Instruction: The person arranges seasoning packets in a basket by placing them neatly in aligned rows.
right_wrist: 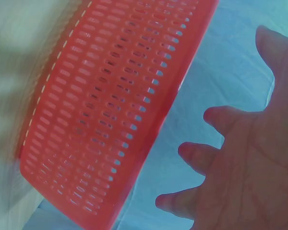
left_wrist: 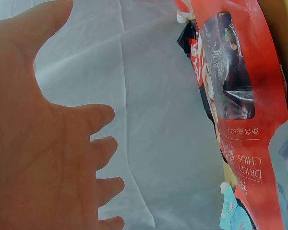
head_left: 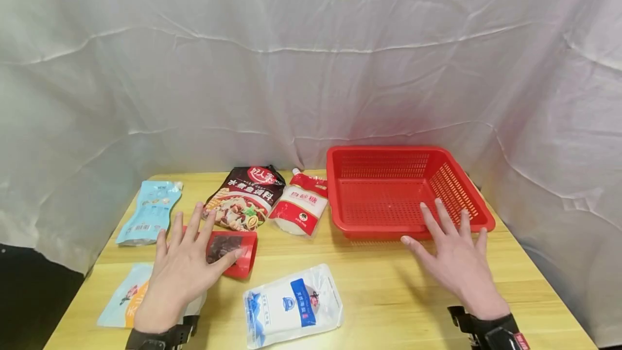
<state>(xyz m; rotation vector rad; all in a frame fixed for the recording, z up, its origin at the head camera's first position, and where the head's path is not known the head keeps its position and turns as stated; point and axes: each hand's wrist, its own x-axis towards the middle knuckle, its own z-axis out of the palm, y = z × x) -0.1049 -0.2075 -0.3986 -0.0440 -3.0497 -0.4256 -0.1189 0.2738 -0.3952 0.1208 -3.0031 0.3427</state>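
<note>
Hovering, left hand [head_left: 181, 271] partly hides the red pouch [head_left: 230, 242].

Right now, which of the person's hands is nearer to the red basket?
Right. The right hand is at the red basket, its fingertips overlapping the near rim in the head view. The left hand is well to the basket's left, by the red packet.

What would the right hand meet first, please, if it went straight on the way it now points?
Most likely the red basket, which lies ahead of the right hand; depth is unclear, though, so the hand might pass over its near rim toward the grey curtain behind.
</note>
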